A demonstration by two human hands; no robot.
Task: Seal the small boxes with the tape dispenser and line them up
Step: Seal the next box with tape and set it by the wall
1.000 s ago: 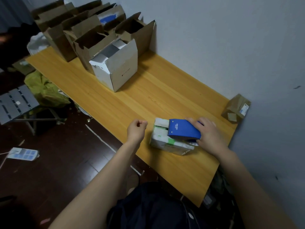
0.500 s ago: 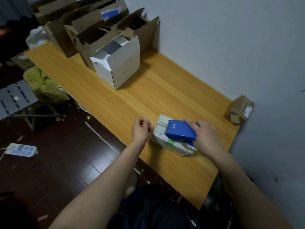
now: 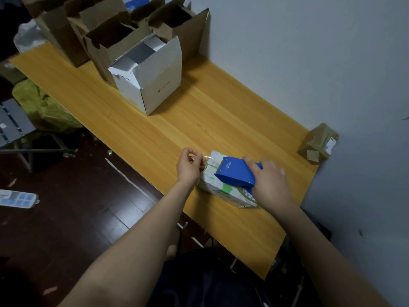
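Observation:
A small white and green box (image 3: 218, 186) lies near the front edge of the wooden table (image 3: 155, 129). On top of it sits the blue tape dispenser (image 3: 235, 173), which my right hand (image 3: 271, 182) grips from the right. Just left of the box, my left hand (image 3: 189, 166) pinches the free end of the clear tape (image 3: 207, 156), stretched from the dispenser's toothed edge. An open white box (image 3: 150, 78) stands further back on the table.
Several open brown cardboard boxes (image 3: 115, 34) crowd the far left end of the table. A small taped brown box (image 3: 318, 141) sits at the right corner against the wall. Bare wood lies between the white box and my hands. Below left is dark floor with clutter.
My left hand went from a loose fist beside the box to pinching the tape end and pulling it left. The dispenser stayed on the box under my right hand.

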